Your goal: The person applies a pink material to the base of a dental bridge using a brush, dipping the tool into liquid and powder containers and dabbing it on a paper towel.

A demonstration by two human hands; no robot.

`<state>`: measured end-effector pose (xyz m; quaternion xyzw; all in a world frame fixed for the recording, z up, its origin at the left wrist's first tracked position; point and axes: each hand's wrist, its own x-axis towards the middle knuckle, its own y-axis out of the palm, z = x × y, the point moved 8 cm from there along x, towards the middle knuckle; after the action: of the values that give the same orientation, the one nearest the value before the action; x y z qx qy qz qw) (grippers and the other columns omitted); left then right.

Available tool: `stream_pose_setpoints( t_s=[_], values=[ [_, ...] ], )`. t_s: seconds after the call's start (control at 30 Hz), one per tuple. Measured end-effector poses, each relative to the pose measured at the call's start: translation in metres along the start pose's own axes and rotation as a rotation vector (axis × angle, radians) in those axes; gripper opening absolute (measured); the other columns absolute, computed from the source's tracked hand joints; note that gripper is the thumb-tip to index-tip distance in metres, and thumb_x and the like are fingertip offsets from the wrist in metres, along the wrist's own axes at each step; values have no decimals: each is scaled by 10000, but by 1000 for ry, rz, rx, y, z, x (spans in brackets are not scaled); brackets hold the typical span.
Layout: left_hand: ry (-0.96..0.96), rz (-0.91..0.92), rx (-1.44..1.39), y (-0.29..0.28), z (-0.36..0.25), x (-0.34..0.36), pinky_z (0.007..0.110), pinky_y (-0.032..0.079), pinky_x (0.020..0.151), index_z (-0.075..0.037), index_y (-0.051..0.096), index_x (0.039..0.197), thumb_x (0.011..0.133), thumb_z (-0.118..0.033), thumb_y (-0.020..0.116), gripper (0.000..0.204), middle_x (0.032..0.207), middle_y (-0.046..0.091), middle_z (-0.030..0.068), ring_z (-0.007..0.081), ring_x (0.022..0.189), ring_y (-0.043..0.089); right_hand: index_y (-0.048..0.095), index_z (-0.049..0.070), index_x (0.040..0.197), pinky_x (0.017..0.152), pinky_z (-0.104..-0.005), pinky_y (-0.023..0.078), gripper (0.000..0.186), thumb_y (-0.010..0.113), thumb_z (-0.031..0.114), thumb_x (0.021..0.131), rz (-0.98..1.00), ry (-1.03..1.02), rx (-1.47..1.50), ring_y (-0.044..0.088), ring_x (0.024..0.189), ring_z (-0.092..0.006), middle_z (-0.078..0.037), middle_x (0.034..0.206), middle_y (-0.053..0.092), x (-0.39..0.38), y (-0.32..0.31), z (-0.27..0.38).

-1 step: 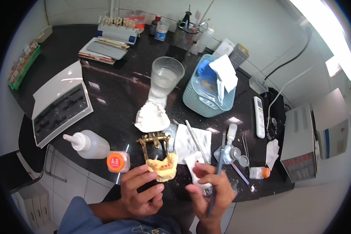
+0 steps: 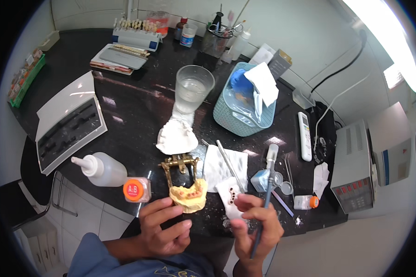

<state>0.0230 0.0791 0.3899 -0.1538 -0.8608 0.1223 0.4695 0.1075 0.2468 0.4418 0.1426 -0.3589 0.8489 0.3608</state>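
Note:
A yellow dental cast (image 2: 188, 201) with reddish-brown tooth stumps sits on a brass articulator (image 2: 181, 161) at the table's front. My left hand (image 2: 165, 226) is beside it, fingers apart and bent, fingertips against or close to its lower left edge. My right hand (image 2: 261, 226) pinches a slim tool with a dark blue-grey handle (image 2: 265, 210); its far end overlaps a small white bottle (image 2: 271, 154), so the tip is unclear. Left of that hand, a white block (image 2: 227, 187) carries several small dark-marked pieces. Behind the articulator rests a white plaster cast (image 2: 176, 137).
Left stand a squeeze bottle (image 2: 107, 170) and an orange-lidded jar (image 2: 136, 190). A glass of water (image 2: 194, 87) and a teal basket (image 2: 238, 122) are farther back. A smudged tissue (image 2: 212, 161) bears a metal instrument (image 2: 229, 161). At right lie a remote (image 2: 305, 136) and small jars.
My right hand has shifted slightly right and down, the tool's far end swinging right across the white bottle. The row of dark-marked pieces now shows. My left hand stays by the yellow cast.

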Motion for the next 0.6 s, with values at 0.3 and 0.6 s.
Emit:
stream_pose_setpoints(
  t_s=[0.3, 0.6],
  values=[
    [-367, 146, -804, 22, -27, -19, 401, 468, 959, 12, 489, 1224, 844, -85, 630, 417, 1233, 520, 199, 302, 1139, 547, 567, 21, 822, 705, -329, 534, 260, 804, 48, 716, 50, 65, -291, 691, 811, -294, -191, 911, 689, -41, -34, -19],
    [-1036, 305, -1265, 62, -38, -17, 432, 191, 1173, 48, 215, 1443, 897, -132, 577, 679, 1536, 226, 204, 297, 1451, 215, 554, 29, 842, 762, -386, 528, 277, 798, 33, 710, 12, 119, -240, 680, 862, -333, -193, 938, 674, -39, -27, -26]
  ],
)
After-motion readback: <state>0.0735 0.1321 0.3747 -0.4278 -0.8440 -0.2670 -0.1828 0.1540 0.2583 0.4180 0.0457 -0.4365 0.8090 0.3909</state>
